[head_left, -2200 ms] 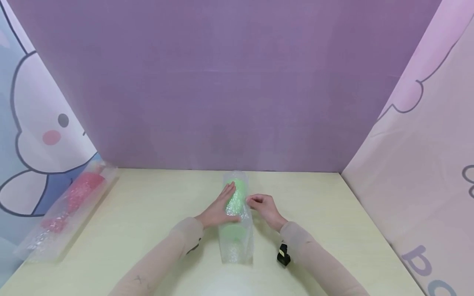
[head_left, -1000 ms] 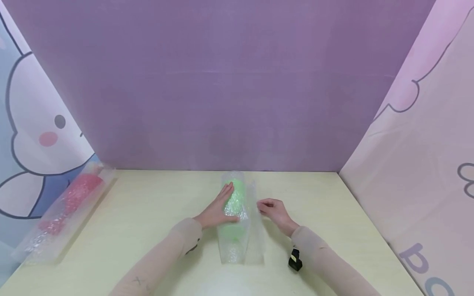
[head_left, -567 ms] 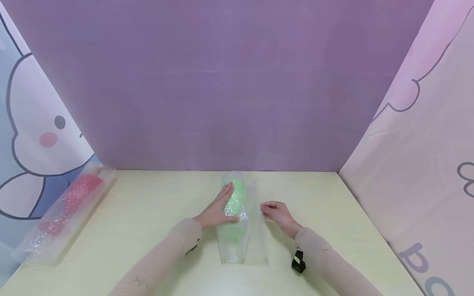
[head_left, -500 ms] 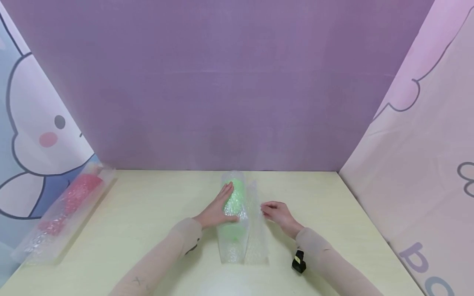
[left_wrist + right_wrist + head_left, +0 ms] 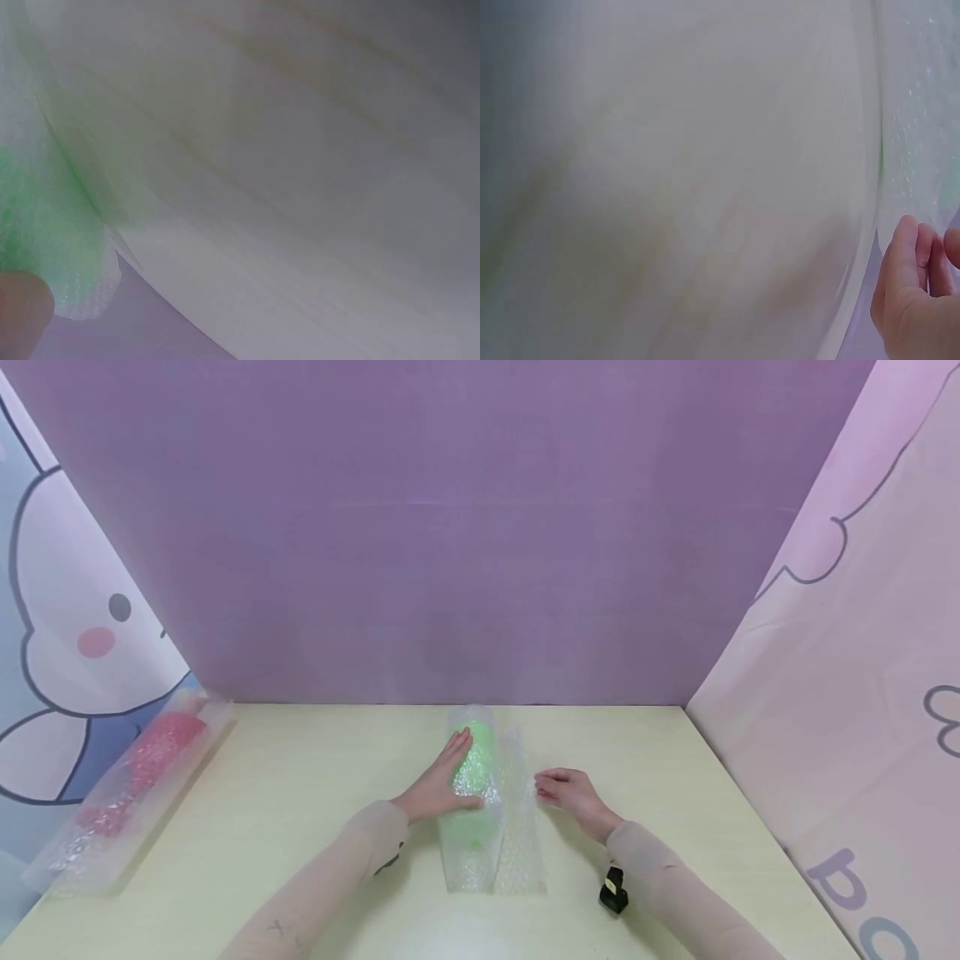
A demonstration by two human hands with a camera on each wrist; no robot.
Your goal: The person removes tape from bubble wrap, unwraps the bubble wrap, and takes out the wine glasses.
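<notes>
A green object (image 5: 474, 768) lies upright-lengthwise on the table in the middle of the head view, wrapped in clear bubble wrap (image 5: 471, 870). Across it rests my left hand (image 5: 442, 787), fingers extended and thumb spread away from them. A loose flap of the bubble wrap (image 5: 517, 852) stretches out flat to the right of the green object. My right hand (image 5: 572, 793) pinches the outer edge of this flap with bent fingers. In the right wrist view the fingers (image 5: 906, 259) lie right at the wrap's edge; the left wrist view shows one fingertip (image 5: 22, 307) beside the green.
A second bubble-wrapped bundle, with a red object (image 5: 161, 752) inside, lies at the table's left edge. The pale wooden table (image 5: 315, 752) ends at a purple back wall (image 5: 450, 527). Printed cloth walls (image 5: 862, 693) stand on both sides. A black wrist device (image 5: 613, 892) hangs under the right sleeve.
My right hand has moved to the right, drawing the wrap flap out from over the green object onto the table. It slowed lately. My left hand has stayed in place.
</notes>
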